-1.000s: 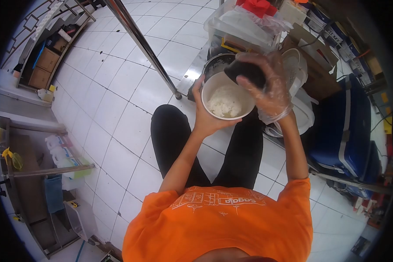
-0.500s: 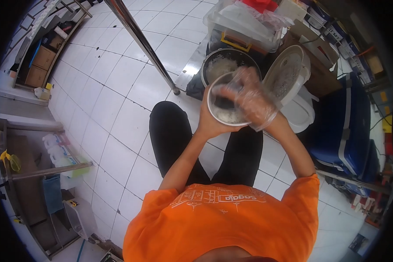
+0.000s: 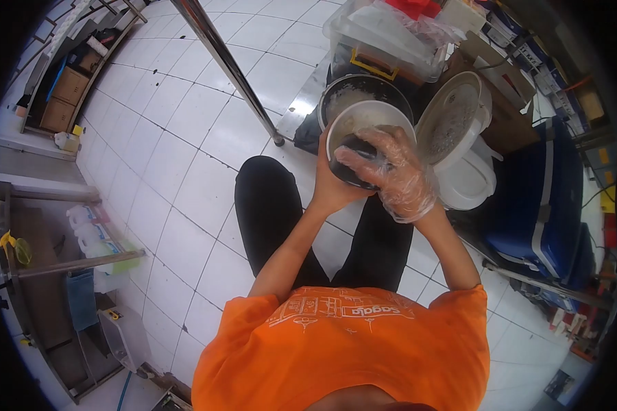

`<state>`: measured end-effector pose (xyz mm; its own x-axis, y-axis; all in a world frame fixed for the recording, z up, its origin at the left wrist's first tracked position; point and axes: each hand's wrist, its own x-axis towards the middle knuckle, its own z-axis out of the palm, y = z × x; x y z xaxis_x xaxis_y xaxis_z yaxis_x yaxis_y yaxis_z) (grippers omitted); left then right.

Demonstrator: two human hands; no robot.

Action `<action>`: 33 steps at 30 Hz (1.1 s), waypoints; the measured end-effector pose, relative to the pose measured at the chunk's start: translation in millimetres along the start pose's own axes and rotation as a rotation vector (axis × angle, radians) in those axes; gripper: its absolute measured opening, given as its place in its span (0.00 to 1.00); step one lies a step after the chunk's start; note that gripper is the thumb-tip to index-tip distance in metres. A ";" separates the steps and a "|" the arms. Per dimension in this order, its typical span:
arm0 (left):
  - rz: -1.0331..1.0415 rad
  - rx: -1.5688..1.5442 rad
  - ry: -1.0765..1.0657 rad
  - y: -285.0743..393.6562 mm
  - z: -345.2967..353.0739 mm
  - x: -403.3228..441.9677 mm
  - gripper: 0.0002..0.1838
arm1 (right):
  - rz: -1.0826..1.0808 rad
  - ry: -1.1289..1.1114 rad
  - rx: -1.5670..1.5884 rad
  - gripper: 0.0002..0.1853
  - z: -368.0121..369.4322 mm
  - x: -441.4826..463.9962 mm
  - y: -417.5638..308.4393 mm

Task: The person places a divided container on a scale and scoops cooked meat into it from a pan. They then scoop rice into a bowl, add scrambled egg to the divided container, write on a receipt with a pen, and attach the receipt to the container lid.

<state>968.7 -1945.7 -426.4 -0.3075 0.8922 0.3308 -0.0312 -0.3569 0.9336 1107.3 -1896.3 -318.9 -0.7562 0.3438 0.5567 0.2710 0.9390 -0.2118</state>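
Note:
My left hand (image 3: pixel 334 183) holds a white bowl (image 3: pixel 341 128) from below and the left side, tilted in front of my knees. My right hand (image 3: pixel 394 175), in a clear plastic glove, reaches over the bowl's rim. Its fingers and thumb close round a black rounded object (image 3: pixel 353 164) at the near side of the bowl; the hand hides part of it, so I cannot tell its kind. Just beyond stands a dark cooking pot (image 3: pixel 389 88) with pale rice (image 3: pixel 346 99) in it, partly covered by the bowl.
An open rice cooker lid (image 3: pixel 452 113), wet with drops inside, stands right of the pot. Behind are a clear plastic box (image 3: pixel 384 48) and a cardboard box (image 3: pixel 504 113). A blue cooler (image 3: pixel 528 205) sits at right. A metal pole (image 3: pixel 233 75) meets the tiled floor (image 3: pixel 178 151).
My right hand has turned and come lower, and the black object now shows at the bowl's near edge. The bowl has tilted and shifted slightly; rice seen in it before is now hidden.

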 end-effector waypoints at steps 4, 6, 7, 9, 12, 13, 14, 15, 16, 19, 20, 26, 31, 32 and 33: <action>-0.005 -0.234 -0.034 10.2 6.0 1.1 0.73 | 0.021 0.181 0.244 0.32 -2.1 5.5 13.4; 0.010 -0.555 -0.075 36.6 16.3 4.5 0.73 | 0.115 0.283 0.366 0.31 -12.9 9.9 16.2; -0.046 -0.697 -0.079 29.3 14.1 3.9 0.70 | 0.080 0.249 0.389 0.29 -12.4 9.0 21.5; -0.161 -0.983 -0.083 4.8 3.8 -0.6 0.66 | 0.012 0.178 0.437 0.28 -8.1 5.9 33.3; -0.381 -0.802 0.027 7.7 -0.2 -6.1 0.49 | -0.013 0.271 0.437 0.26 5.2 4.9 34.1; -0.471 -0.815 0.087 11.7 0.2 -4.5 0.45 | -0.011 0.329 0.455 0.26 9.3 5.0 35.4; -0.463 -0.901 0.144 13.6 3.0 -1.7 0.38 | 0.050 0.496 0.447 0.24 14.2 7.4 32.1; -0.459 -0.891 0.171 13.5 3.1 -0.2 0.38 | 0.068 0.444 0.359 0.24 13.1 7.2 30.7; -0.454 -0.882 0.200 13.0 3.3 1.1 0.37 | 0.084 0.390 0.270 0.24 10.1 6.6 28.6; -0.453 -0.873 0.268 1.7 1.8 -0.7 0.33 | 0.091 0.215 0.040 0.24 22.1 2.8 21.0; -0.457 -0.851 0.284 -2.1 1.8 -2.7 0.32 | 0.080 0.175 0.013 0.24 29.1 1.4 21.1; -0.405 -0.641 0.227 -10.5 9.2 -8.5 0.37 | 0.097 -0.045 0.136 0.24 37.9 4.6 38.3; -0.467 -0.713 0.273 1.8 11.4 1.3 0.39 | 0.164 0.138 0.433 0.22 13.6 19.0 43.5; -0.484 -0.722 0.265 4.0 8.7 2.0 0.39 | 0.147 0.175 0.422 0.25 12.6 17.5 53.8; -0.504 -0.727 0.257 4.8 7.0 2.0 0.40 | 0.114 0.122 0.404 0.23 5.1 18.3 56.5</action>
<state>974.6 -1943.7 -420.2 -0.2945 0.9316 -0.2131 -0.7820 -0.1067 0.6141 1105.7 -1837.0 -324.8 -0.6524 0.4668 0.5971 0.0759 0.8241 -0.5613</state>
